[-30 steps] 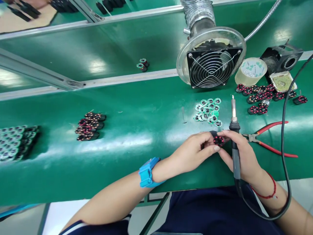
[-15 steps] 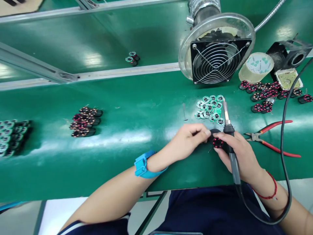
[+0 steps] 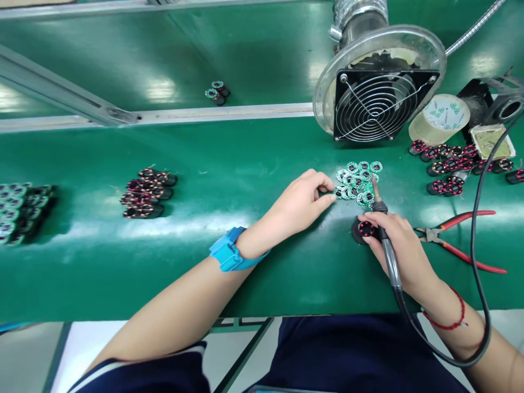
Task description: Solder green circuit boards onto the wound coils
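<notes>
My left hand [image 3: 303,201] is at the left edge of a pile of small round green circuit boards [image 3: 355,180], thumb and forefinger apart, with their tips at the nearest board. My right hand [image 3: 403,248] holds a soldering iron [image 3: 392,262] with its tip pointing up over the right side of the pile. The same hand's thumb and forefinger steady a small black motor part with red windings [image 3: 365,229]. That part stands on a round black base [image 3: 357,232] on the green bench.
Red-handled cutters [image 3: 462,236] lie right of my right hand, near the iron's black cable [image 3: 477,245]. More wound motor parts [image 3: 454,164] and a tape roll [image 3: 440,120] sit behind. A fume fan [image 3: 374,106] overhangs the bench. Left are wound parts [image 3: 145,194] and stacked board-topped parts [image 3: 16,210].
My left hand has let go of the motor part and moved up and left to the circuit boards. My right hand stays at the part with the iron; the view has shifted slightly.
</notes>
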The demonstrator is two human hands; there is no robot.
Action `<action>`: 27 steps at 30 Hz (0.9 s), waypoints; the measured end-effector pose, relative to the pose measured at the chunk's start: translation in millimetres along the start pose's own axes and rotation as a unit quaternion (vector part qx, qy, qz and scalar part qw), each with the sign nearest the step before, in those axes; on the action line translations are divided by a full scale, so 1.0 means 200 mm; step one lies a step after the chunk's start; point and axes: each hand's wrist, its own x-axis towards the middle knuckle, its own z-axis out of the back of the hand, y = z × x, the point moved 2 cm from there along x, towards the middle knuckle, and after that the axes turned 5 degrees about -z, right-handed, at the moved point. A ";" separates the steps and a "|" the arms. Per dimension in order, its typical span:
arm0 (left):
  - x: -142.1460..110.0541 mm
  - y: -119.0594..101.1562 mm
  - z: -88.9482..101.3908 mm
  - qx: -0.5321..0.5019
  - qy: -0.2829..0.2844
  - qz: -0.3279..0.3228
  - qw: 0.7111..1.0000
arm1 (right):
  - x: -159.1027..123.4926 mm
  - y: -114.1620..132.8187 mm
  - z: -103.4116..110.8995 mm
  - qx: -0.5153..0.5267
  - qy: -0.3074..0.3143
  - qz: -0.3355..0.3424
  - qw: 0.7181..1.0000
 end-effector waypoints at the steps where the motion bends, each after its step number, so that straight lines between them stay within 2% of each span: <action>1: 0.01 0.00 -0.01 0.029 0.004 -0.005 1.000 | 0.00 0.00 0.00 -0.002 -0.006 0.000 1.000; 7: 0.05 -0.06 -0.09 0.114 0.012 -0.041 0.993 | -0.03 -0.01 0.04 0.030 -0.038 0.000 0.999; 12: 0.05 -0.07 -0.08 0.081 -0.008 -0.047 0.996 | -0.03 -0.01 0.06 0.046 -0.056 -0.005 0.997; 17: 0.03 -0.01 -0.02 -0.078 -0.038 0.026 0.996 | -0.04 0.00 0.08 0.060 -0.088 0.015 0.994; 20: 0.00 -0.02 -0.02 -0.242 -0.027 0.089 0.966 | -0.05 0.00 0.07 0.061 -0.101 0.023 0.993; 22: -0.03 -0.06 -0.04 -0.363 -0.004 0.128 0.923 | -0.05 0.01 0.07 0.071 -0.121 0.041 0.989; 24: -0.05 -0.12 -0.07 -0.434 0.039 0.142 0.889 | -0.05 0.03 0.07 0.098 -0.143 0.065 0.983; 25: -0.06 -0.15 -0.08 -0.440 0.067 0.138 0.885 | -0.05 0.04 0.08 0.116 -0.148 0.080 0.979; 27: -0.08 -0.22 -0.10 -0.408 0.121 0.118 0.897 | -0.04 0.07 0.08 0.138 -0.141 0.109 0.974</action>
